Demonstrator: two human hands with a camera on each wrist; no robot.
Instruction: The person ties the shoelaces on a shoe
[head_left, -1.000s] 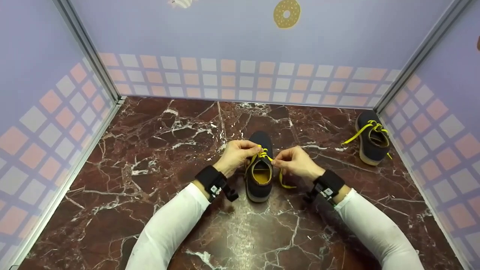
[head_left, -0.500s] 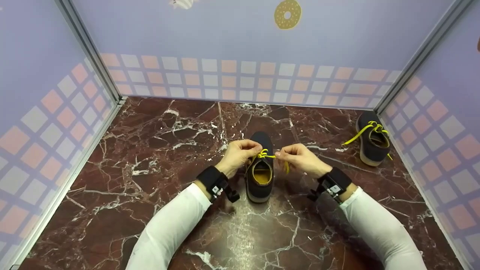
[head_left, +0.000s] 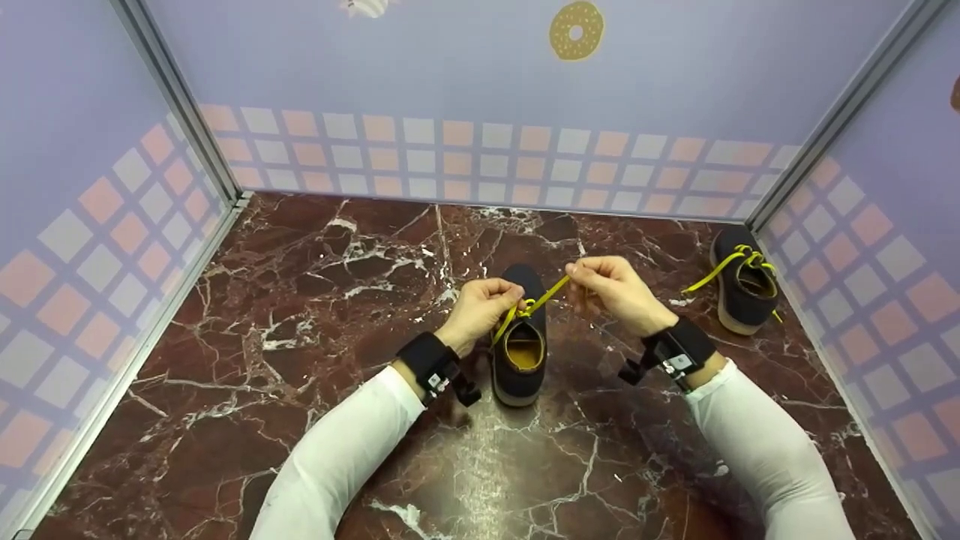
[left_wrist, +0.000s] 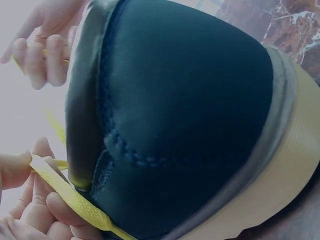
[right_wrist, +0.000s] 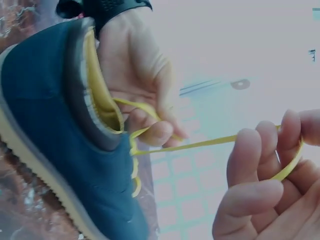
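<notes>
A dark blue shoe [head_left: 519,382] with a tan sole and yellow lining stands on the floor, toe pointing away. My left hand [head_left: 476,311] is over its left side and pinches a yellow shoelace [left_wrist: 75,200] between thumb and fingers, close to the lacing. My right hand [head_left: 615,292], up and to the right of the shoe, pinches the other lace end [right_wrist: 200,144]. That lace runs straight and taut from the lacing to the right fingertips, its tail looping through the curled fingers in the right wrist view.
A matching shoe [head_left: 742,289] with a tied yellow lace stands at the right, near the wall panel. Purple panels [head_left: 487,82] with pink and white squares enclose the dark red marble floor [head_left: 337,262] at the back and both sides.
My right hand has moved up and away to the right, drawing its lace out longer and straight. The left hand stays nearly in place at the lacing. The shoes have not moved.
</notes>
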